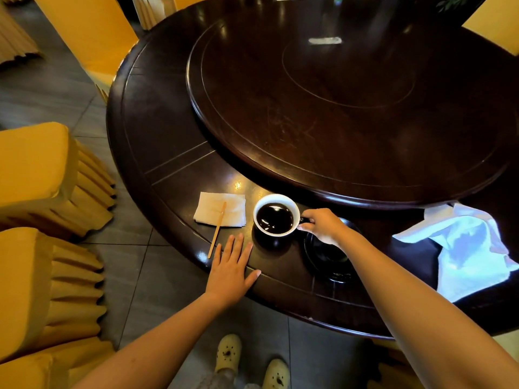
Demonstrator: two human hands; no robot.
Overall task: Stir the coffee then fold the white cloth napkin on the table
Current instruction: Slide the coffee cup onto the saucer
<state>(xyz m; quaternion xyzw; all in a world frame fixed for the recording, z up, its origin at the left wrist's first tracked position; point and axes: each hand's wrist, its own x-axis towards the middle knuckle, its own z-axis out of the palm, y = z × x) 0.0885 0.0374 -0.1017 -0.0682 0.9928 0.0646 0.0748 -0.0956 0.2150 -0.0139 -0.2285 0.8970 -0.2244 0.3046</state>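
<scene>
A dark cup with a white inside (276,216), full of black coffee, stands near the table's front edge. My right hand (324,226) pinches its handle on the right side. A thin wooden stir stick (217,228) lies across a small paper napkin (220,213) left of the cup, its lower end reaching the table edge. My left hand (231,269) rests flat on the table edge with fingers spread, just right of the stick's lower end and not touching it. The white cloth napkin (466,248) lies crumpled at the right of the table.
A dark saucer (327,256) sits under my right wrist, right of the cup. The round dark table (157,130) carries a large raised turntable (337,108) behind the cup. Chairs with yellow covers (42,178) stand to the left and beyond the table.
</scene>
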